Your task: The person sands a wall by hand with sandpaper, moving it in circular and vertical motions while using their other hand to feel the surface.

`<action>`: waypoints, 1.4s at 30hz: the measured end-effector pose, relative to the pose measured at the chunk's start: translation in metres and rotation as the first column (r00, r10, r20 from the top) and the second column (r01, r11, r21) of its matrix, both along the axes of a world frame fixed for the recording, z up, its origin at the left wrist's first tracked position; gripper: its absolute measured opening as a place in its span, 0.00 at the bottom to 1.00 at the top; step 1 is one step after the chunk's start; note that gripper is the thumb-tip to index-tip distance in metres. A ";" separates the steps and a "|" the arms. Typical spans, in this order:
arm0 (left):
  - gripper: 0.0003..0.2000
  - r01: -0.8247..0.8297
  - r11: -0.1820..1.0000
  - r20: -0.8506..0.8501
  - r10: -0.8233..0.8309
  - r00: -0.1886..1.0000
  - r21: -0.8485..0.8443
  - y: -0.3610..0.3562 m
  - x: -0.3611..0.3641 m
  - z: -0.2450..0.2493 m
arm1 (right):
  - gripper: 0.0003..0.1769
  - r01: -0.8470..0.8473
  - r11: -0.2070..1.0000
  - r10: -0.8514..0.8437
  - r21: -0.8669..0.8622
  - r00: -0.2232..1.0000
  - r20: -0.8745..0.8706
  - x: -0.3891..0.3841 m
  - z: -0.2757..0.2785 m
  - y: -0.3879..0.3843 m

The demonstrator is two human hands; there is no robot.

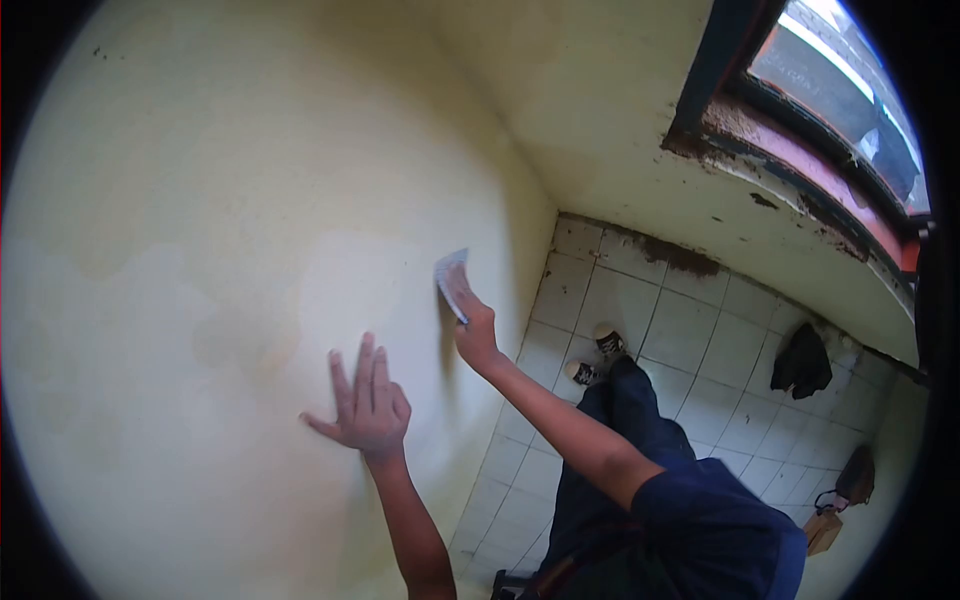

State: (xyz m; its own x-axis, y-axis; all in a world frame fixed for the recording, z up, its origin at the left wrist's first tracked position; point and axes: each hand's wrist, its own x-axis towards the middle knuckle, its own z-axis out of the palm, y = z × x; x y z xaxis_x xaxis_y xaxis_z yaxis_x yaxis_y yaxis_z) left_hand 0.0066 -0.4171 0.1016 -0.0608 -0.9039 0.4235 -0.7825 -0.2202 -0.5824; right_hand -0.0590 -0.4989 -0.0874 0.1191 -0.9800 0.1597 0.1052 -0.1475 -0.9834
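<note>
1. A pale yellow wall (200, 200) fills the left, blotched with lighter and darker patches.
2. A second yellow wall (600, 110) meets it at the far corner, with dark brown stains (680, 257) along its foot.
3. The floor (690, 330) is white tile with dark grout.
4. A dark-framed window (830, 90) at upper right lets in daylight above a reddish sill (800, 160).
5. A dark cloth (802, 362) and a bag (855, 478) lie on the tiles at right.

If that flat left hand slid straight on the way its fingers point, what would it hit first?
Probably nothing soon: the left hand lies flat on the yellow wall, and ahead of its fingers is only bare wall. The right hand with its paper sheet sits off to the side.
</note>
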 end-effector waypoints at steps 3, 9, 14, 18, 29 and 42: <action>0.17 0.052 0.992 -0.028 -0.049 0.998 0.119 -0.016 -0.003 -0.019 | 0.48 0.119 0.969 -0.131 0.218 0.990 0.042 0.012 -0.038 -0.012; 0.10 0.139 0.977 -0.158 -0.113 0.981 0.161 -0.044 -0.006 -0.059 | 0.46 0.101 0.992 -0.099 -0.075 0.995 0.025 0.018 -0.023 -0.010; 0.09 0.174 0.973 -0.222 -0.139 0.965 0.149 -0.048 -0.005 -0.075 | 0.42 0.201 0.972 -0.206 0.126 0.978 0.031 0.018 -0.014 -0.022; 0.08 0.218 0.969 -0.266 -0.181 0.947 0.116 -0.051 -0.006 -0.073 | 0.41 0.243 0.926 -0.227 -0.288 0.970 0.088 0.024 -0.002 -0.011; 0.13 0.294 0.952 -0.334 -0.251 0.909 0.086 -0.045 -0.006 -0.073 | 0.39 0.148 0.968 -0.143 -0.200 0.989 0.039 0.022 -0.033 0.015; 0.15 0.341 0.940 -0.332 -0.315 0.889 0.021 -0.044 -0.006 -0.075 | 0.36 0.192 0.980 -0.194 0.057 0.980 0.049 0.017 -0.062 -0.006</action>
State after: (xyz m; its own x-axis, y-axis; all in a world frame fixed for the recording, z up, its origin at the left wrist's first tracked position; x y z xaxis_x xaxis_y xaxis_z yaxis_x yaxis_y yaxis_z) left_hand 0.0005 -0.4608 0.0261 -0.2331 -0.8862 0.4004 -0.9486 0.1165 -0.2943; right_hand -0.0419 -0.5044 -0.1495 -0.0806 -0.9907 0.1093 0.1331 -0.1194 -0.9839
